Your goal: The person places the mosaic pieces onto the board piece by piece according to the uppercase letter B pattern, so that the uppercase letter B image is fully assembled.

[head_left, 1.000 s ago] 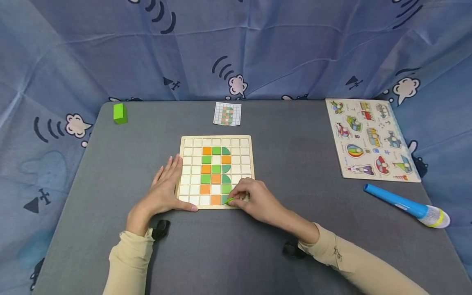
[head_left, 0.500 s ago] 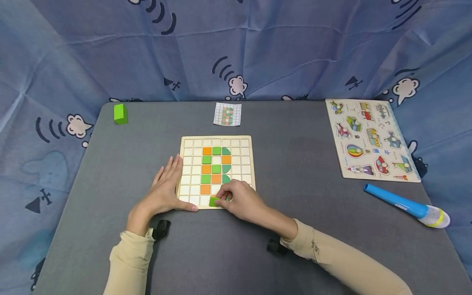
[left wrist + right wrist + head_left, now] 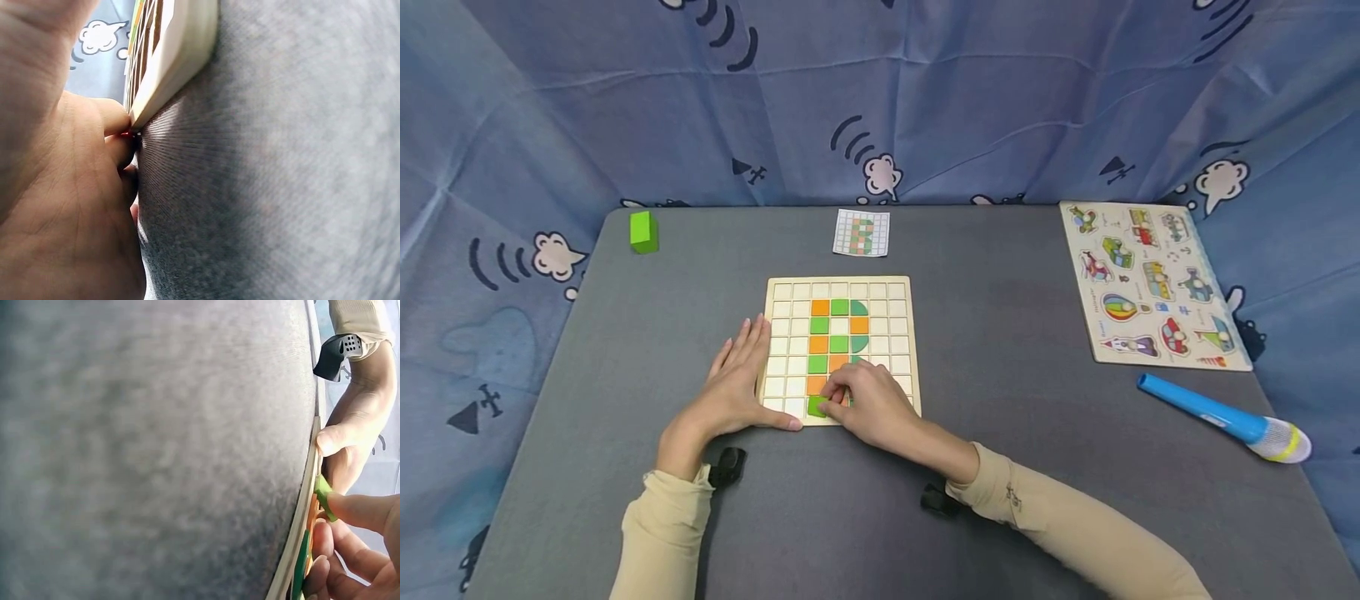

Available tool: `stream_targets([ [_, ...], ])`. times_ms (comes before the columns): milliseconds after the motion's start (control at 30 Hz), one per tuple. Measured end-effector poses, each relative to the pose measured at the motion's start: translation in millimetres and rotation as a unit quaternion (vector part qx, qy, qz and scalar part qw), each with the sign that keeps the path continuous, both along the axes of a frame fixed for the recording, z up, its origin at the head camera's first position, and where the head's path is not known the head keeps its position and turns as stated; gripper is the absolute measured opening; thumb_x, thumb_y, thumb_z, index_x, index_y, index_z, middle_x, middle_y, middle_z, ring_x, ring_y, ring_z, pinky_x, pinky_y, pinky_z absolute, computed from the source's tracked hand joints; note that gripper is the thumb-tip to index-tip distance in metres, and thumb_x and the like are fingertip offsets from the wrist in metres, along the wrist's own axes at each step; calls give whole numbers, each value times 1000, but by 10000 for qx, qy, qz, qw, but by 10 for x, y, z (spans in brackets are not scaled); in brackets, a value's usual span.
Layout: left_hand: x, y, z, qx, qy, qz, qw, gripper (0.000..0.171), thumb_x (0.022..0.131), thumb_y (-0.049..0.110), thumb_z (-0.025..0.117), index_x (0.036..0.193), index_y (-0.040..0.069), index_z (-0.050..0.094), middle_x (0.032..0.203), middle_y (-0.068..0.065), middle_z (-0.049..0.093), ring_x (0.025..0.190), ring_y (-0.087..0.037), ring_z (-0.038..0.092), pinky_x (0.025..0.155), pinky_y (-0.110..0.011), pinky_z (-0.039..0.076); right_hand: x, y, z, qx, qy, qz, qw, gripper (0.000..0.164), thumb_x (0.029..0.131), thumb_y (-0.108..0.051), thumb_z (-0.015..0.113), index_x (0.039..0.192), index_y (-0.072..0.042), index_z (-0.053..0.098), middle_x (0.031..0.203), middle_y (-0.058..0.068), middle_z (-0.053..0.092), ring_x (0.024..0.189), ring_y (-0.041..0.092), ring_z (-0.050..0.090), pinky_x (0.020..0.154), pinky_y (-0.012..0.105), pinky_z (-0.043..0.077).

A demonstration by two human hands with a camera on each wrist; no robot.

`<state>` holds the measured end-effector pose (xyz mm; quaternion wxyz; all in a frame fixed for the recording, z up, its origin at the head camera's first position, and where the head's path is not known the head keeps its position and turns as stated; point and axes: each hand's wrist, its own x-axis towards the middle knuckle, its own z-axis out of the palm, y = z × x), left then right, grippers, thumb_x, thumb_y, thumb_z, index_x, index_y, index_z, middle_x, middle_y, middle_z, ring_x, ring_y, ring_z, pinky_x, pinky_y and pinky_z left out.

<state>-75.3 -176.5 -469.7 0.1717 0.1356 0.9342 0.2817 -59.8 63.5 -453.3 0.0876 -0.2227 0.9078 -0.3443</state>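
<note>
A wooden grid board lies on the table, with orange, green and teal tiles set in its middle columns. My left hand lies along its left side, fingers extended and thumb on the front edge. Between the thumb and fingers of my right hand is a light green square tile, over the bottom row. In the right wrist view this green tile looks tilted against the board, beside an orange tile. My right hand hides some lower tiles in the head view.
Behind the board lies a small pattern card. A green block stands at the far left. On the right are a picture puzzle board and a blue toy microphone. A patterned blue curtain hangs behind the table.
My right hand has carried the green tile leftward along the bottom row, from around the teal piece past the orange tile. My left hand keeps its place.
</note>
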Motion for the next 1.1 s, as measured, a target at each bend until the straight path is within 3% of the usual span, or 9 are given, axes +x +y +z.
stream_targets([
  [467, 2, 23, 7, 54, -41, -10, 10000, 150, 58, 64, 89, 161, 9, -5, 169, -7, -8, 155, -26, -10, 123, -52, -2, -32, -55, -7, -15, 260, -16, 9997, 12, 78, -19, 86, 78, -19, 74, 70, -14, 61, 73, 8, 56, 75, 30, 42],
  [1100, -27, 16, 1, 67, -44, -43, 10000, 150, 58, 65, 89, 160, 8, -5, 169, -7, -8, 155, -26, -10, 123, -52, -2, -92, -82, 16, 175, -14, 50, 9998, 18, 76, -15, 87, 68, -21, 72, 63, -16, 60, 70, 4, 54, 72, 32, 38],
])
